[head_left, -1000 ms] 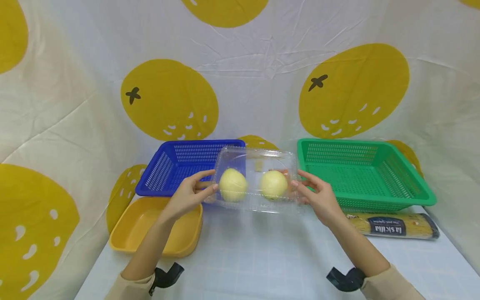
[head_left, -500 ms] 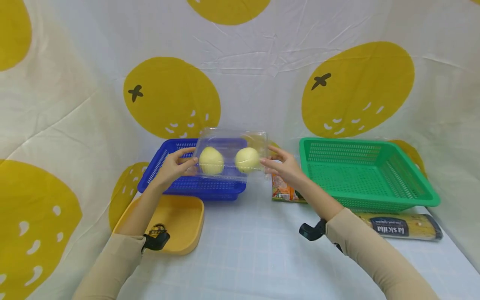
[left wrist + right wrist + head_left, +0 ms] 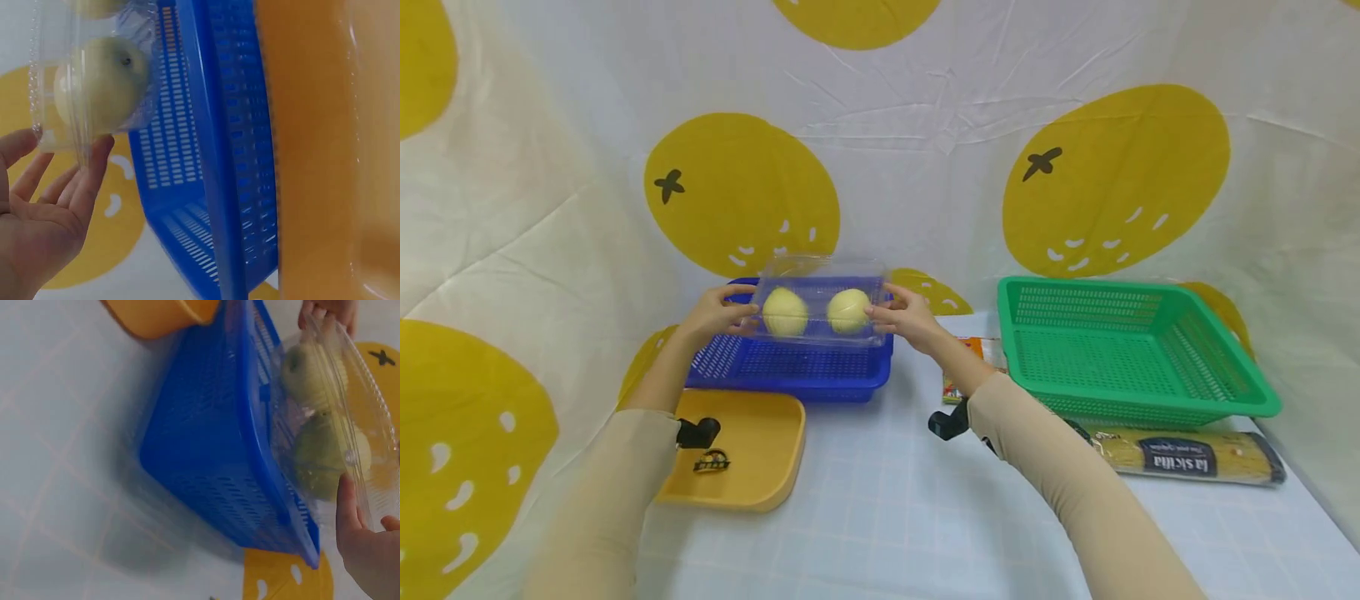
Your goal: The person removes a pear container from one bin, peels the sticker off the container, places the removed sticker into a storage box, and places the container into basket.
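Note:
A clear plastic clamshell box (image 3: 817,333) with two pale yellow-green round fruits (image 3: 786,312) inside is held up over the blue basket (image 3: 820,385). My left hand (image 3: 718,313) pinches its left end between thumb and fingers. At the right end, my right hand (image 3: 910,317) grips it the same way. In the left wrist view, the thumb and fingertips of the left hand (image 3: 53,200) meet the box's end. The right wrist view has the box (image 3: 350,419) tilted above the basket rim, with the right hand (image 3: 369,544) at its near end.
A yellow tub (image 3: 752,450) with a dark printed mark stands in front of the blue basket. To the right are a green basket (image 3: 1120,358) and a spaghetti pack (image 3: 1187,457). An orange packet (image 3: 953,387) lies partly behind the right forearm. A patterned cloth hangs behind.
Both hands have carried the clear box leftward and away from me, from the middle of the table to above the blue basket. The baskets, tub and packs have stayed put.

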`<state>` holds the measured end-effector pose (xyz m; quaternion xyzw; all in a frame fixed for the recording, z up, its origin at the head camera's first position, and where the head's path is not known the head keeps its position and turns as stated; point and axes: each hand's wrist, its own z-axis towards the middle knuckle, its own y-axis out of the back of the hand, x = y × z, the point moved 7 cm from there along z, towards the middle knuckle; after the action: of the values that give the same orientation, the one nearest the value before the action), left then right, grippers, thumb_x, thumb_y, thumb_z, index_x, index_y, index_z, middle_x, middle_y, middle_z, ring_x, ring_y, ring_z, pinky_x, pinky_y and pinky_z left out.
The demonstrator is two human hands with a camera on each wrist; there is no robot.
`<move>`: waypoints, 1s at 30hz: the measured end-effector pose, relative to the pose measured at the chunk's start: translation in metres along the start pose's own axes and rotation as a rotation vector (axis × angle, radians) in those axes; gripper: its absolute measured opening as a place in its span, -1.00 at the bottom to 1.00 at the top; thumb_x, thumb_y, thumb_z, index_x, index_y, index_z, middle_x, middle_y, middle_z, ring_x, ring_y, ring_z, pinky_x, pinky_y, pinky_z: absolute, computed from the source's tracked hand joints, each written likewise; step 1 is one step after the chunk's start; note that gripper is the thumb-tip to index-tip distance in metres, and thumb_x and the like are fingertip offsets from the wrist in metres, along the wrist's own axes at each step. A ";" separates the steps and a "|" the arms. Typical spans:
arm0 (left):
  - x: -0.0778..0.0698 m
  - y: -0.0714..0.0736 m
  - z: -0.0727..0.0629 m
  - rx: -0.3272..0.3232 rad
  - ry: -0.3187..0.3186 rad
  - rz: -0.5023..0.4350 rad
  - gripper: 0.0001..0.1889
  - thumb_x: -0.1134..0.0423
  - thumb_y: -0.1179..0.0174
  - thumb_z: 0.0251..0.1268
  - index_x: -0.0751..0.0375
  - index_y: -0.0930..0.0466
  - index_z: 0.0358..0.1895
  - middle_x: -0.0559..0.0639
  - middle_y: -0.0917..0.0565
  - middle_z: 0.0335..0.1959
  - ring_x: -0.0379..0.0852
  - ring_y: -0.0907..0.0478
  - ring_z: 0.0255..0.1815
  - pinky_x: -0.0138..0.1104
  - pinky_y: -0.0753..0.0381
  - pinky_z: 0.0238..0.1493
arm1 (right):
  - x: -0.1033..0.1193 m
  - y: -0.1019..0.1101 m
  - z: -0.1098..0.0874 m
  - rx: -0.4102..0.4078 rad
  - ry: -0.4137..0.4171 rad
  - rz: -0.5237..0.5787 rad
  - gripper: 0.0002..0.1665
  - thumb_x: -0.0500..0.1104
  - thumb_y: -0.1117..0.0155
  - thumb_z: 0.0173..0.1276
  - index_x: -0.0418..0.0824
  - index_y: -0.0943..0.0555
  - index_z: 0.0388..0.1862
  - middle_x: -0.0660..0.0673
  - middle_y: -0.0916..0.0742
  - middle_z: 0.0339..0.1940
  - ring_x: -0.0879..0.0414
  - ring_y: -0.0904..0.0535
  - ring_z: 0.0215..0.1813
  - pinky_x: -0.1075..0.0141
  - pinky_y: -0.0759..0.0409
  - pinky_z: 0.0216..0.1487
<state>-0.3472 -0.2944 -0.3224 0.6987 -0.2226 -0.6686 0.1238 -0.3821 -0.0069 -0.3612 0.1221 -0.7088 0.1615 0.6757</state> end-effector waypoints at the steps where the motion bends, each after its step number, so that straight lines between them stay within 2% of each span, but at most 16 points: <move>1: 0.003 0.002 0.002 -0.011 0.013 -0.002 -0.40 0.30 -0.01 0.41 0.38 -0.05 0.43 0.47 -0.35 0.18 0.00 -0.57 -0.05 -0.27 -0.62 -0.05 | -0.003 -0.004 0.004 0.000 -0.003 0.005 -0.15 -0.29 -0.23 0.31 -0.22 -0.05 0.49 -0.42 -0.42 0.24 -0.24 -0.51 0.16 0.14 -0.57 0.08; 4: 0.011 0.006 0.009 -0.065 0.037 -0.026 -0.42 0.37 0.03 0.41 0.40 -0.04 0.42 0.41 -0.41 0.09 -0.10 -0.59 -0.14 -0.20 -0.61 -0.01 | -0.009 -0.015 0.014 -0.004 -0.016 -0.034 -0.14 -0.29 -0.21 0.33 -0.23 -0.01 0.50 -0.44 -0.38 0.29 -0.23 -0.50 0.17 0.12 -0.55 0.10; 8: 0.020 0.009 0.016 -0.187 0.036 -0.021 -0.45 0.46 0.07 0.35 0.46 -0.09 0.39 0.37 -0.44 -0.04 -0.26 -0.54 -0.34 -0.26 -0.65 -0.16 | -0.015 -0.029 0.022 -0.014 -0.043 -0.165 -0.10 -0.26 -0.21 0.33 -0.23 0.05 0.51 -0.42 -0.28 0.38 -0.23 -0.50 0.17 0.08 -0.49 0.18; 11: 0.030 0.009 0.020 -0.277 0.065 -0.011 -0.44 0.49 0.11 0.26 0.47 -0.14 0.37 0.42 -0.37 0.07 -0.33 -0.42 -0.52 -0.42 -0.58 -0.37 | -0.022 -0.037 0.025 -0.021 -0.067 -0.250 -0.08 -0.25 -0.20 0.33 -0.24 0.08 0.52 -0.38 -0.20 0.44 -0.23 -0.45 0.22 0.06 -0.42 0.24; 14: 0.040 0.009 0.021 -0.330 0.119 0.001 -0.42 0.50 0.13 0.20 0.44 -0.16 0.37 0.43 -0.24 0.25 -0.35 -0.30 -0.64 -0.49 -0.45 -0.50 | -0.032 -0.042 0.028 -0.040 -0.092 -0.282 -0.10 -0.25 -0.20 0.33 -0.26 0.06 0.51 -0.30 -0.13 0.49 -0.20 -0.28 0.37 0.05 -0.34 0.31; 18: 0.052 0.009 0.020 -0.338 0.172 0.012 -0.40 0.51 0.15 0.17 0.41 -0.16 0.38 0.43 -0.19 0.32 -0.35 -0.22 -0.71 -0.49 -0.38 -0.57 | -0.043 -0.047 0.030 -0.080 -0.125 -0.242 -0.14 -0.26 -0.19 0.33 -0.31 0.01 0.49 -0.26 -0.09 0.51 -0.18 -0.07 0.47 0.04 -0.23 0.37; 21: 0.061 0.009 0.022 -0.327 0.173 0.038 -0.40 0.49 0.12 0.18 0.39 -0.18 0.37 0.43 -0.17 0.35 -0.28 -0.25 -0.62 -0.46 -0.39 -0.53 | -0.049 -0.048 0.031 -0.116 -0.136 -0.193 -0.15 -0.30 -0.19 0.31 -0.34 -0.02 0.47 -0.28 -0.11 0.50 -0.18 -0.04 0.47 0.04 -0.19 0.39; 23: 0.069 0.010 0.024 -0.322 0.167 0.053 -0.41 0.47 0.08 0.19 0.36 -0.21 0.37 0.42 -0.16 0.36 -0.16 -0.31 -0.51 -0.39 -0.43 -0.44 | -0.052 -0.049 0.032 -0.133 -0.146 -0.172 -0.16 -0.31 -0.19 0.30 -0.35 -0.03 0.47 -0.29 -0.12 0.50 -0.18 -0.03 0.48 0.04 -0.17 0.40; 24: 0.076 0.012 0.028 -0.326 0.134 0.050 -0.43 0.45 0.03 0.17 0.31 -0.28 0.34 0.41 -0.18 0.36 -0.14 -0.32 -0.46 -0.38 -0.41 -0.44 | -0.053 -0.050 0.032 -0.138 -0.151 -0.167 -0.16 -0.32 -0.19 0.30 -0.35 -0.03 0.47 -0.29 -0.12 0.49 -0.18 -0.02 0.48 0.03 -0.17 0.40; 26: 0.085 0.013 0.031 -0.317 0.123 0.072 -0.44 0.42 -0.02 0.19 0.29 -0.31 0.33 0.40 -0.16 0.38 -0.03 -0.34 -0.29 -0.32 -0.44 -0.34 | -0.056 -0.051 0.032 -0.143 -0.165 -0.162 -0.17 -0.32 -0.18 0.31 -0.35 -0.03 0.47 -0.29 -0.13 0.49 -0.19 -0.03 0.47 0.03 -0.17 0.40; 28: 0.090 0.012 0.029 -0.308 0.123 0.072 -0.45 0.42 -0.04 0.20 0.30 -0.30 0.33 0.40 -0.17 0.37 0.07 -0.38 -0.18 -0.26 -0.48 -0.27 | -0.058 -0.053 0.032 -0.144 -0.180 -0.165 -0.18 -0.32 -0.18 0.31 -0.35 -0.04 0.47 -0.29 -0.14 0.49 -0.19 -0.05 0.47 0.03 -0.17 0.40; 30: 0.091 0.010 0.025 -0.290 0.122 0.096 -0.46 0.41 -0.02 0.25 0.35 -0.27 0.34 0.44 -0.18 0.36 0.10 -0.38 -0.10 -0.29 -0.49 -0.25 | -0.059 -0.055 0.031 -0.144 -0.189 -0.163 -0.19 -0.34 -0.17 0.32 -0.35 -0.05 0.46 -0.29 -0.14 0.49 -0.20 -0.06 0.47 0.03 -0.17 0.40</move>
<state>-0.3727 -0.3428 -0.3993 0.7013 -0.1489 -0.6435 0.2682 -0.3862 -0.0722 -0.4173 0.1453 -0.7666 0.0425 0.6241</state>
